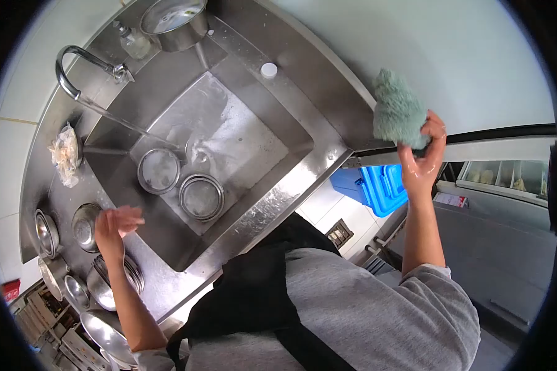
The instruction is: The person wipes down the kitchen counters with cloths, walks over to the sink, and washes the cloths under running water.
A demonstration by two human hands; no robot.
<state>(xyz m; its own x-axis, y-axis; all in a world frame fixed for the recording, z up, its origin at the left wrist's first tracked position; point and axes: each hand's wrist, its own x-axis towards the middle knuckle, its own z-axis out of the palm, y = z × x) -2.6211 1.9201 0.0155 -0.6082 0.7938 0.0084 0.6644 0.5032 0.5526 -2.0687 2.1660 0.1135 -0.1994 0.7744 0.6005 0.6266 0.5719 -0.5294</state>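
Observation:
In the head view my right hand (424, 154) is raised at the right, beyond the sink's edge, with its wet fingers closed on a green scouring pad (398, 112). My left hand (119, 227) hovers by the sink's left rim, fingers stretched out, nothing seen in it. Close beside it sits an upturned metal bowl (85, 227); whether they touch I cannot tell. Down in the steel sink (278, 179) stand two round metal bowls (159, 171), side by side, the nearer one (202, 197) apparently several stacked together. Water runs from the faucet (74, 74) into the basin.
Several metal bowls (46, 233) and stacked dishes crowd the left counter, near a crumpled plastic bag (65, 154). A large pot (174, 25) and a soap bottle (132, 42) stand at the back. A white cap (268, 70) rests on the ledge. Blue lidded bins (377, 188) are on the floor.

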